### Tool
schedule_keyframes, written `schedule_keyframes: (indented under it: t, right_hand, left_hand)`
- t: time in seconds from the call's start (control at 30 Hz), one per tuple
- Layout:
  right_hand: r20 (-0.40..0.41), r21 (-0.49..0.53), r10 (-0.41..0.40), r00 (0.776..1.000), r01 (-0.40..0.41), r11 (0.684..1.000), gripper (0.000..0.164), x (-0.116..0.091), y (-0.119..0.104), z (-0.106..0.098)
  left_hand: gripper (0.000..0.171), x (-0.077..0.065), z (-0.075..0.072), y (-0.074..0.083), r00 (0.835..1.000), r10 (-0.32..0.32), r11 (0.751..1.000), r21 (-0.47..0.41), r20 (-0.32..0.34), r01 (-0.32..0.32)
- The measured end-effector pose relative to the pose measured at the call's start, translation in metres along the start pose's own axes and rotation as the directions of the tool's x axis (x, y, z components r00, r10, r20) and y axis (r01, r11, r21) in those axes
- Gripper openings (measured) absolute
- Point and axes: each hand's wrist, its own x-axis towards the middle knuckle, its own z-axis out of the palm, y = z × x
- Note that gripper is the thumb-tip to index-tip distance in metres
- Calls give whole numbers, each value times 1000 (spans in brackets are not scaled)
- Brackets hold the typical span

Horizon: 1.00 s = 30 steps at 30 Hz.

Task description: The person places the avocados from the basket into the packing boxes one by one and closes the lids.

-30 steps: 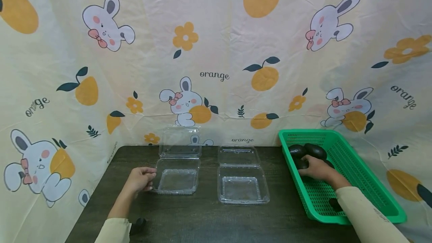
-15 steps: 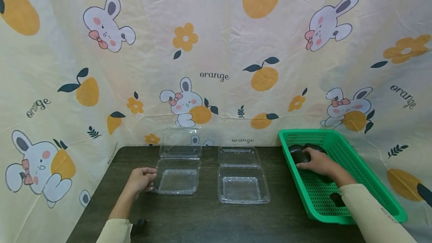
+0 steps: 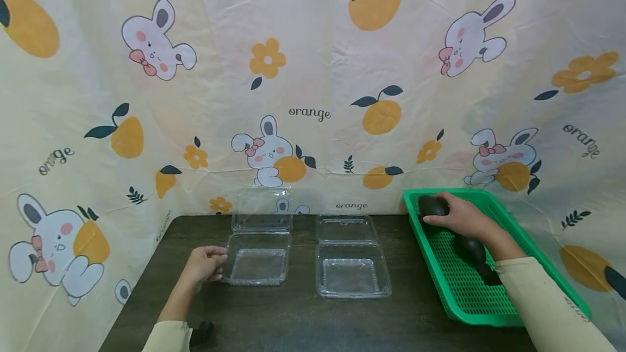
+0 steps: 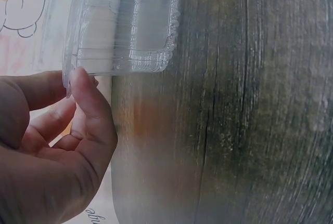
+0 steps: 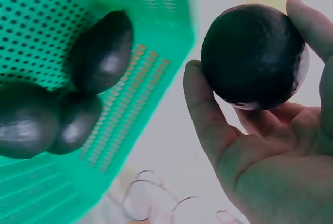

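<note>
My right hand (image 3: 462, 216) grips a dark, smooth avocado (image 3: 432, 206) over the far left corner of the green basket (image 3: 572, 303). In the right wrist view the avocado (image 5: 252, 52) sits between thumb and fingers, above the rim. Three more dark avocados (image 5: 104, 52) lie in the basket, partly hidden by my arm in the head view. My left hand (image 3: 202, 264) pinches the left edge of a clear plastic clamshell box (image 3: 256, 282), lid up. The left wrist view shows thumb and forefinger on the edge of this box (image 4: 148, 60).
A second clear clamshell box (image 3: 354, 294) stands with its lid raised between the first box and the basket. All rest on a dark wooden table (image 3: 274, 322). Behind hangs a cloth (image 3: 313, 69) printed with rabbits and oranges.
My right hand has taken hold of an avocado in the basket and lifted it up toward the basket's far rim. The left hand keeps its place on the box.
</note>
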Motion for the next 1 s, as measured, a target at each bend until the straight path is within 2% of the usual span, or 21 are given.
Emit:
schedule_keyframes:
  t: [0.2, 0.53, 0.73, 0.9, 1.0]
  right_hand:
    - [-8, 29, -41, 999, 41, 999, 90, 2, -24, 0]
    - [-12, 150, -127, 992, 127, 980, 79, 22, -58, 17]
    - [-5, 235, -171, 985, 168, 957, 78, 35, -80, 25]
    - [3, 338, -223, 975, 209, 918, 73, 42, -99, 34]
    - [14, 386, -221, 975, 199, 901, 75, 43, -111, 41]
  left_hand:
    - [32, 1, 1, 1, 1000, 4, 1000, -7, -1, -4]
    - [31, 1, 0, -1, 1000, 23, 1000, -4, -10, -23]
    - [30, -1, 0, 1, 1000, 26, 1000, -9, -11, -26]
    - [30, -2, 1, 0, 999, 30, 1000, -8, -18, -30]
    - [30, -1, 4, 0, 999, 33, 999, -7, -18, -33]
